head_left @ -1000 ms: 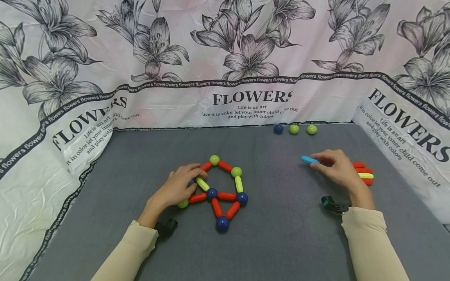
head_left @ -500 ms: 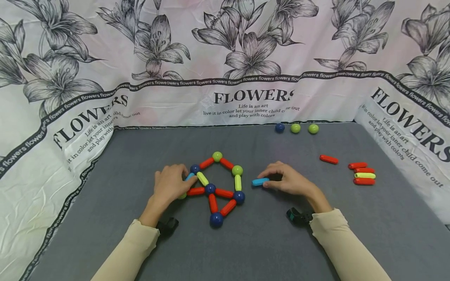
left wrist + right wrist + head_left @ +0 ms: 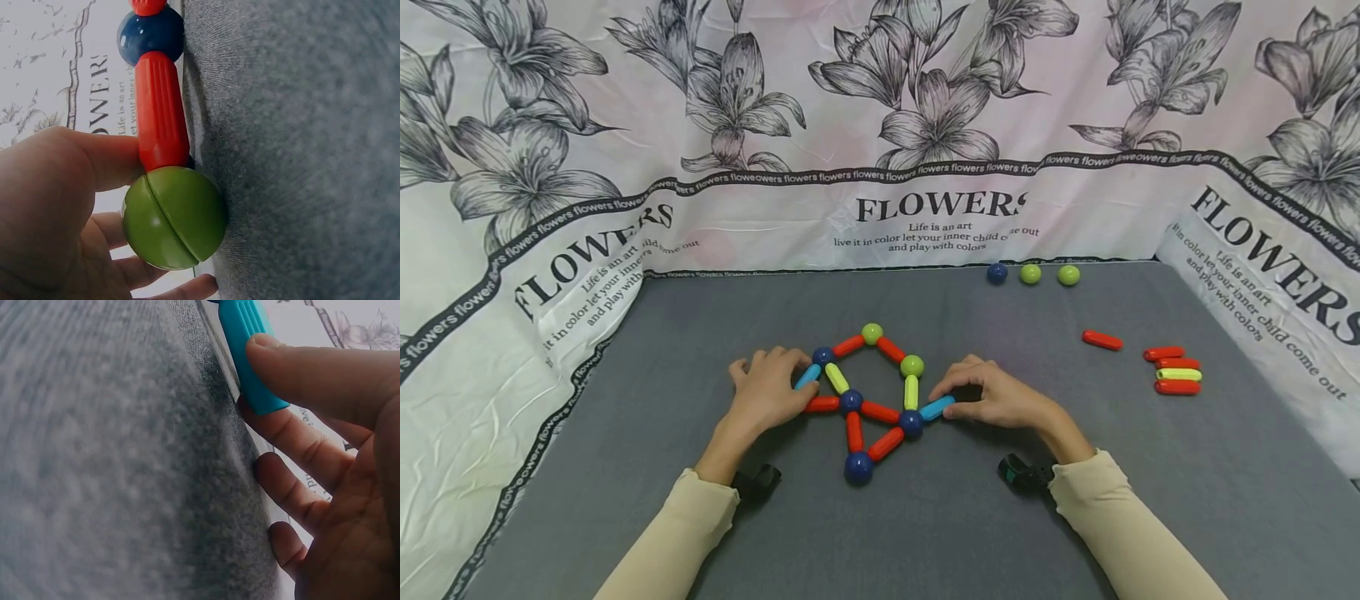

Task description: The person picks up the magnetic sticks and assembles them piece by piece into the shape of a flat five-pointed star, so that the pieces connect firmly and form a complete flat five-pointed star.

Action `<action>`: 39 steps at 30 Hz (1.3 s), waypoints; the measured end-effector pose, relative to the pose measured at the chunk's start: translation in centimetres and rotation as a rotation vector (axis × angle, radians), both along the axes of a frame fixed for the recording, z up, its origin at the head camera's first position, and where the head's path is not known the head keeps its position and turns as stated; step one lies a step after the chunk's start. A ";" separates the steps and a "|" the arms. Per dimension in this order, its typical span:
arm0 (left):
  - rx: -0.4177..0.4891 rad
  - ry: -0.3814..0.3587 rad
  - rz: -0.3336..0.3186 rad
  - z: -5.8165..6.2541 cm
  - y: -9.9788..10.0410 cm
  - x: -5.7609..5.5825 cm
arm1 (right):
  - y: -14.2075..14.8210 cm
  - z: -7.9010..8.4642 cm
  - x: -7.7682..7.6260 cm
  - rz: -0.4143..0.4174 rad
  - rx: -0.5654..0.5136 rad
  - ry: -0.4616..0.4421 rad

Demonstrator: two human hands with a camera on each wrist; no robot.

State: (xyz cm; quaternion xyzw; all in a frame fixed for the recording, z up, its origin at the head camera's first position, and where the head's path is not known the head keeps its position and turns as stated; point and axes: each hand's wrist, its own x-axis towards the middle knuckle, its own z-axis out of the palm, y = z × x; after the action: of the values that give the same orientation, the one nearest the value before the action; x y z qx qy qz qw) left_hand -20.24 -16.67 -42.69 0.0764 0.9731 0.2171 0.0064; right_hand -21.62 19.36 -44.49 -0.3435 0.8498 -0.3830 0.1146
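Observation:
A flat frame of coloured sticks and balls lies mid-table. My left hand (image 3: 767, 387) grips its left corner, where the thumb lies against a red stick (image 3: 161, 109) beside a green ball (image 3: 175, 215); the fingers reach behind that ball. In the head view this hand hides the green ball, and a light-blue stick (image 3: 807, 377) shows by its fingertips. My right hand (image 3: 996, 396) pinches another light-blue stick (image 3: 937, 408) between thumb and fingers. That stick's far end meets the dark blue ball (image 3: 911, 423) at the frame's right corner.
Loose red sticks (image 3: 1102, 339) and a yellow-green stick (image 3: 1178, 375) lie at the right. A dark blue ball (image 3: 997, 273) and two green balls (image 3: 1031, 274) sit along the back edge, below the flower-printed cloth (image 3: 932, 225).
My right hand has carried the light-blue stick leftward from the loose sticks to the frame's right corner ball. The frame has shifted and turned slightly while my left hand stays at its left corner.

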 end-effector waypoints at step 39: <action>0.020 -0.019 -0.012 0.0 -0.1 -0.1 | -1.5 -0.2 0.6 -0.018 0.048 0.054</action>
State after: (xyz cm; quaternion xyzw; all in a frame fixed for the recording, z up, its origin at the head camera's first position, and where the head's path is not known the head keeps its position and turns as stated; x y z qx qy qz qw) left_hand -20.37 -16.72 -42.68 0.0800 0.9704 0.2273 0.0161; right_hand -21.06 17.89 -44.65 -0.3431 0.8647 -0.3540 0.0963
